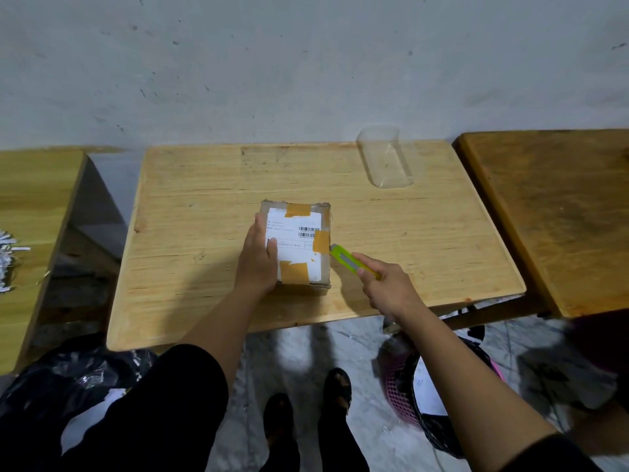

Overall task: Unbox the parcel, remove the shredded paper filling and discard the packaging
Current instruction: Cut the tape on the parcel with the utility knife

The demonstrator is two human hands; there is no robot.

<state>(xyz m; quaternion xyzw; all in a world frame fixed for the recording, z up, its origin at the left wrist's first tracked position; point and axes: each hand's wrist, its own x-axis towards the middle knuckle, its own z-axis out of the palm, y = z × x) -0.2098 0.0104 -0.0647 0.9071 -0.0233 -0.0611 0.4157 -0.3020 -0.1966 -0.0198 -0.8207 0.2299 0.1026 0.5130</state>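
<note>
Wooden worktop (204, 206): pale rectangular slab set against the grey wall; it carries the parcel near its middle.
Black plastic bag (68, 376): on the floor at the near left, mouth open, white scraps showing inside.
Pink mesh basket (401, 393): on the floor at the near right, lined in black, with white paper in it.
Brown cardboard parcel (296, 247): unopened, white label and tan tape patches on top; its long axis runs away from the person, between the two hands.
Clear plastic tub (386, 158): far right of the worktop, nothing visible inside.
Left hand (258, 260): spread flat, pressing on the parcel's left edge.
Right hand (388, 287): closed round the yellow-green utility knife (354, 264), its tip touching the parcel's right edge; the nearer hand for cutting there.
Step judged: slitting the tape.
</note>
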